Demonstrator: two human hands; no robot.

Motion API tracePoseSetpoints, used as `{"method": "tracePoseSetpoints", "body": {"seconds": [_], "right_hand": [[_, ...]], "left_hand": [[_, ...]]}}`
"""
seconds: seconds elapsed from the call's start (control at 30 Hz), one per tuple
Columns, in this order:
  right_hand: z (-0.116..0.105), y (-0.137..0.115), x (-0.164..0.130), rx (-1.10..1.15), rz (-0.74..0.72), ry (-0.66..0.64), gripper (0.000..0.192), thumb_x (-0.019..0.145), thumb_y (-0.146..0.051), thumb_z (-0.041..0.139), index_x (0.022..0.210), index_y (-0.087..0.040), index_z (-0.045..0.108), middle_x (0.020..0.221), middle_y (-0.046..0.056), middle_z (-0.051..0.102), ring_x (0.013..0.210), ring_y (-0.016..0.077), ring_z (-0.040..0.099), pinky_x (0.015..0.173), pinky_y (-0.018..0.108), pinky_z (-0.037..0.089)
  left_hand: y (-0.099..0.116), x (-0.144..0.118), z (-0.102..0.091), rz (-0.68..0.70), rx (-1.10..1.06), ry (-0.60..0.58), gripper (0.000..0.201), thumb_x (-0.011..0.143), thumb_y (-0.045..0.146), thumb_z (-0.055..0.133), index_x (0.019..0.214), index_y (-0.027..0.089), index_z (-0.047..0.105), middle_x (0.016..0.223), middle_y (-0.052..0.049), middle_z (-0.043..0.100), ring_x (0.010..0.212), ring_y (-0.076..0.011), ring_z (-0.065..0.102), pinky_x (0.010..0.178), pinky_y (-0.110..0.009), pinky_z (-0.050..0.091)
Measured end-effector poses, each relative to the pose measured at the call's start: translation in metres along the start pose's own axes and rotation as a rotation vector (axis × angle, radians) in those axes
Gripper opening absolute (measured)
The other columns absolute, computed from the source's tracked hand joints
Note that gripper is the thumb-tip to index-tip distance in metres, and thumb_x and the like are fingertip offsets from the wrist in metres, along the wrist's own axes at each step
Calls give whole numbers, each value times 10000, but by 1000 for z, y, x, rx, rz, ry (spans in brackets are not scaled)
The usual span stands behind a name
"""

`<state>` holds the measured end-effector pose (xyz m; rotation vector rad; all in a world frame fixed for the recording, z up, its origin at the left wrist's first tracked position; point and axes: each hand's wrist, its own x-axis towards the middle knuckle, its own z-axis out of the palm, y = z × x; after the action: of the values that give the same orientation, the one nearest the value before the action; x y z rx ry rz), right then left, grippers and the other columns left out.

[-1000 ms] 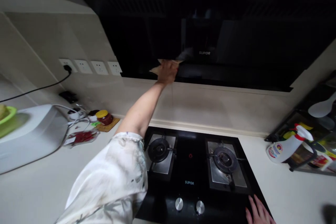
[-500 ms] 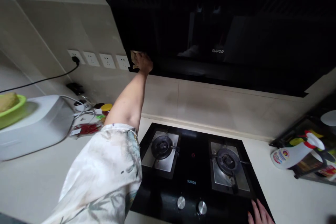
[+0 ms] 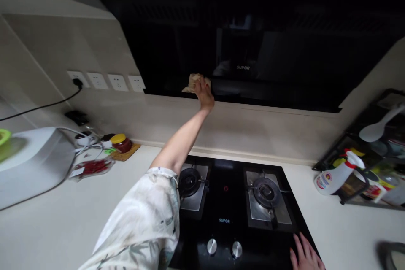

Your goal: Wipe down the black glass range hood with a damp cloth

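From the head cam, the left hand is stretched way up with its fingers bunched around a crumpled beige cloth, pressing it against the lower edge of the black range hood, a bit left of its middle. The right hand lies flat with fingers spread on the front right corner of the black gas hob, and a white spray bottle lies tipped on the counter off to the right.

The left arm stretches up toward the frame's centre, its hand curled closed. The right hand lies flat, fingers spread, at the lower right edge.
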<state>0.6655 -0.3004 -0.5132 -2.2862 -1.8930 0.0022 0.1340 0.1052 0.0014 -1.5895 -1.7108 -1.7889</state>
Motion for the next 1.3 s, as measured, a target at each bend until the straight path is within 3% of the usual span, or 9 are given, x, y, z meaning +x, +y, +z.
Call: {"method": "tracePoseSetpoints", "body": {"seconds": [0.1,0.27,0.43,0.67,0.8,0.9,1.07,1.2,1.3], "right_hand": [[2,-7,-4,-10,-13,17,817,1038,-644,230,1620,-244,640,1761,25,395,1577,304,489,1220,515,504],[-10,-28,-11,-24,-5,76,771,1057,-563,224,1600,-229,657,1770,45,379,1571,300,483,1227,530,475],[-17,-39,-13,-15,-2,26,748,1062,-548,257,1614,-218,638,1767,69,381,1585,310,460,1233,527,462],[-23,-48,-14,-7,2,-21,739,1083,-535,265,1658,-205,591,1788,70,339,1624,309,411,1275,530,432],[-21,-50,-16,-15,7,-34,733,1085,-539,289,1667,-203,582,1797,59,315,1637,304,397,1278,527,432],[-21,-53,-16,-22,14,-37,724,1084,-520,302,1671,-199,577,1803,61,298,1647,308,381,1291,537,418],[-25,-55,-17,-10,6,-36,726,1090,-509,281,1664,-183,584,1796,76,316,1636,315,391,1291,546,411],[-26,-51,-18,6,-13,17,750,1083,-530,257,1631,-167,618,1779,83,356,1611,306,417,1276,533,421],[-24,-47,-18,11,-24,63,771,1078,-542,229,1603,-156,642,1760,103,387,1585,309,441,1252,526,432]], "left_hand": [[4,-32,16,158,69,-128,635,1119,324,377,1723,129,409,1753,-236,413,1718,-329,271,1431,-609,165],[30,-63,52,611,199,-451,474,1105,199,428,1509,186,674,1638,-196,583,1702,-291,320,1438,-562,204],[105,-86,97,919,244,-584,497,1100,118,369,1427,143,742,1542,-192,668,1686,-320,352,1433,-614,233],[217,-153,145,1303,211,-671,591,1094,97,350,1636,161,578,1729,-116,498,1722,-293,253,1462,-579,169],[248,-173,170,1297,233,-673,619,1085,100,333,1678,101,512,1781,-132,411,1727,-267,235,1469,-496,182],[254,-165,185,1170,239,-723,631,1042,120,449,1665,68,531,1757,-160,444,1713,-301,278,1471,-508,188],[240,-148,192,1067,164,-740,687,982,12,431,1621,179,620,1745,-79,481,1715,-230,261,1488,-448,110],[208,-141,175,954,135,-715,632,1045,51,387,1630,156,599,1766,-128,436,1722,-254,235,1483,-499,118],[169,-128,150,880,163,-731,552,1091,97,352,1565,115,635,1749,-171,449,1718,-271,254,1473,-534,132]]}}
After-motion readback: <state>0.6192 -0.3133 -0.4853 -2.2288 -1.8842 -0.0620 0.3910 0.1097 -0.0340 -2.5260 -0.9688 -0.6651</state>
